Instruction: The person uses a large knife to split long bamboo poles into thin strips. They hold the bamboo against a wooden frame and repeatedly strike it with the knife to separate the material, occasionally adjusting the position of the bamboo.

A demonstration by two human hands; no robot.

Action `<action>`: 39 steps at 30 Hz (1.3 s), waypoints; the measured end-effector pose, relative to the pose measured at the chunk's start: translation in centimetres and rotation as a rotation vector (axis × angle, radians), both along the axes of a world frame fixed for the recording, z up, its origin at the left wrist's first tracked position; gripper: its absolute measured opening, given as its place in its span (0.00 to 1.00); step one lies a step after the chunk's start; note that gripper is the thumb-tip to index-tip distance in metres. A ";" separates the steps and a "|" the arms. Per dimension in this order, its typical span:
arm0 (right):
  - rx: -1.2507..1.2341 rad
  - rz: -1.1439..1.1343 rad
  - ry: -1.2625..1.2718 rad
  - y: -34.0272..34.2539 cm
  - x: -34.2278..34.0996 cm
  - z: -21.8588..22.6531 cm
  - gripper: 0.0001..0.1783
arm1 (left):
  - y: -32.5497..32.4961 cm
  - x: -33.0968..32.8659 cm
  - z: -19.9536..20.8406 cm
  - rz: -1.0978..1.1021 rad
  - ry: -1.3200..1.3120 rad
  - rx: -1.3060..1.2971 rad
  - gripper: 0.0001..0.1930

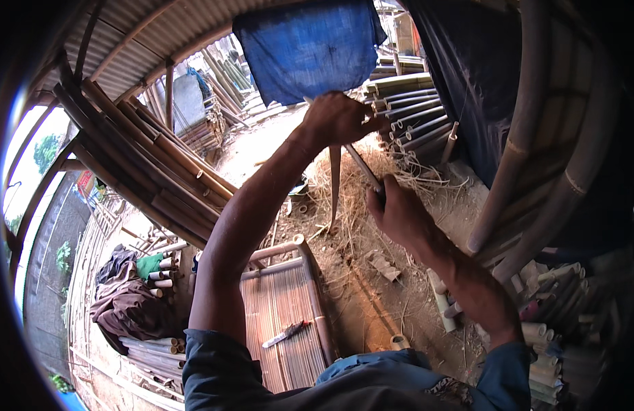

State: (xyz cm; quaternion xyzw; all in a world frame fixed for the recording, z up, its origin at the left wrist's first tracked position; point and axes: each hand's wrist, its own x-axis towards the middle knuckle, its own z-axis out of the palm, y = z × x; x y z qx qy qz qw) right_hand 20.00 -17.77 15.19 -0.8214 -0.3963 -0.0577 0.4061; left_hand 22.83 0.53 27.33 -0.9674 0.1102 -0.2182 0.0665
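Note:
My left hand (341, 120) is raised in front of me, its fingers closed around a bamboo strip (335, 179). The strip hangs below the fist and narrows toward its lower end. Lower and to the right, my right hand (398, 214) grips a knife (362, 165) by its dark handle. The knife's long, narrow blade slants up and left to the left fist, which hides its far part. Whether the edge touches the strip cannot be made out. Beneath both hands, a heap of pale bamboo shavings (379, 168) lies on the ground.
A slatted bamboo bench (283, 291) stands low at my front left, bearing a small pale object with a dark and red end (287, 334). Bamboo poles (173, 175) lean at left; cut poles (420, 116) are stacked ahead right. A blue cloth (310, 55) hangs beyond.

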 end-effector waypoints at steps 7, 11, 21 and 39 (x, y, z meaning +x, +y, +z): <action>-0.091 -0.034 -0.233 4.7 -0.8 3.1 0.15 | 6.1 -2.1 0.5 -0.081 -0.646 0.069 0.19; -0.190 0.045 -0.281 8.3 -0.7 4.9 0.17 | 10.2 -4.3 0.3 0.132 -0.423 -0.139 0.17; -0.082 0.184 -0.054 13.6 6.3 7.1 0.21 | 17.1 -0.5 6.5 -0.024 -0.550 -0.418 0.18; -0.068 0.250 0.080 14.7 18.6 7.1 0.22 | 20.7 9.8 6.2 -0.002 -0.443 -0.066 0.15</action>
